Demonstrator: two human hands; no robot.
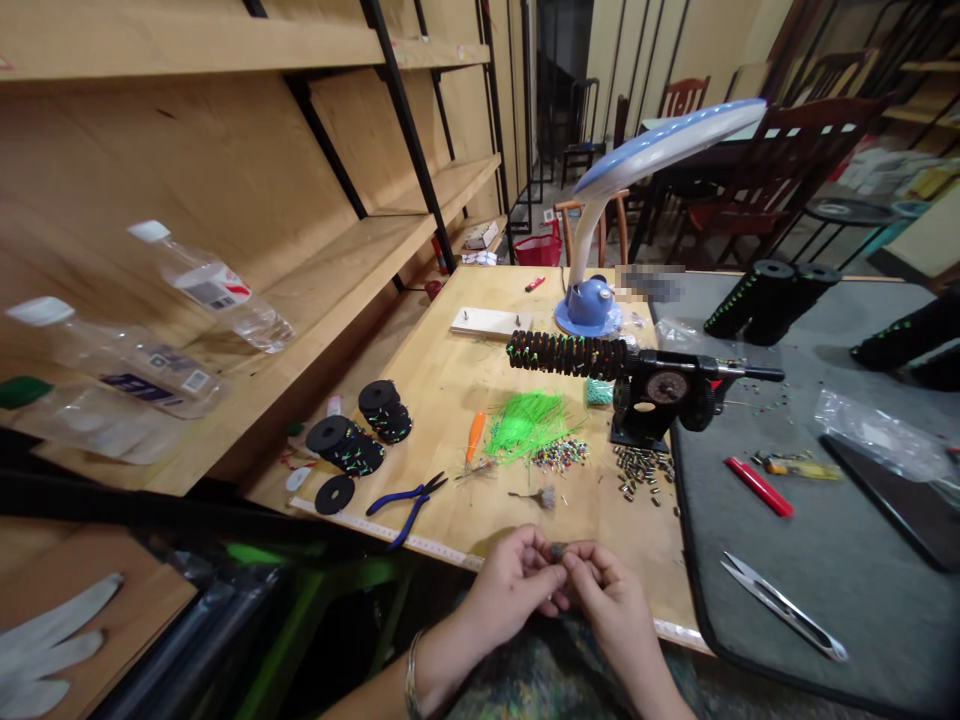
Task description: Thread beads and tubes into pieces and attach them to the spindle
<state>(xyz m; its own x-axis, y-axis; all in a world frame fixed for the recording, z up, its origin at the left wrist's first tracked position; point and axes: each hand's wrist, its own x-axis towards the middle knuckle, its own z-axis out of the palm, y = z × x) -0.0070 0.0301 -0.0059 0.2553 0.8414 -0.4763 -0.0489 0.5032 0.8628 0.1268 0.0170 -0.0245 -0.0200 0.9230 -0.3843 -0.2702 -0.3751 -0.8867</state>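
Note:
My left hand (517,578) and my right hand (609,585) meet at the table's front edge, fingertips pinched together. A tiny dark grey thing (556,550) shows between them, too small and covered to name. Just beyond lies a greyish feathery tuft (546,496) on a thin stem. Farther back are a heap of bright green strands (529,425), multicoloured beads (562,456) and small metallic tubes (640,475). An orange-handled tool (476,436) lies beside the green strands, and blue-handled pliers (405,505) rest to the left.
A black hand-cranked machine (660,390) carries a beaded black roll (566,354) behind the heaps. A blue desk lamp (589,305) stands behind it. Black spools (345,445) are at left. Scissor-like snips (784,605) and a red stick (757,487) lie on the grey mat (739,540).

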